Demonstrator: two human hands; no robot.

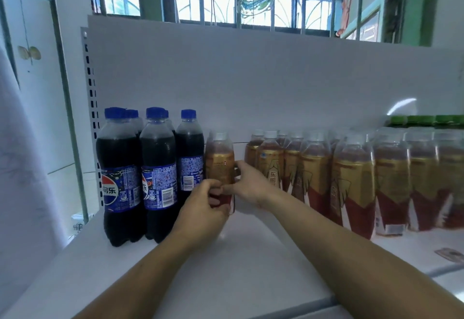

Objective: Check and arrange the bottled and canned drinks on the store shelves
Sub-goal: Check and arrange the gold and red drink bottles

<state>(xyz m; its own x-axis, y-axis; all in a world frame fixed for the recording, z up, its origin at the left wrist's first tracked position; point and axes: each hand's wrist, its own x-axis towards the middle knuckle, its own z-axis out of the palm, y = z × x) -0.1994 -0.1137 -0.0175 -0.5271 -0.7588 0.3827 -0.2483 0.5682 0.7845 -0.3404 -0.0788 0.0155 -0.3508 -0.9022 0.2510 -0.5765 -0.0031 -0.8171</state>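
Note:
A single gold-and-red drink bottle [220, 160] stands upright on the white shelf [226, 268], just right of the cola bottles. My left hand [204, 208] grips its lower part from the front, fingers curled round it. My right hand [247, 184] holds the same bottle from the right side, thumb on the front and fingers behind the label. Several dark cola bottles with blue caps [158, 175] stand in rows at the shelf's left end. To the right runs a long row of gold-and-red bottles [351, 183], with a gap between it and the held bottle.
The shelf's white back panel [251, 80] rises behind the drinks, with a perforated upright [91, 118] at the left. Green caps [424, 120] show at the far right behind the row. A small card [449, 253] lies on the shelf's right front. A barred window is above.

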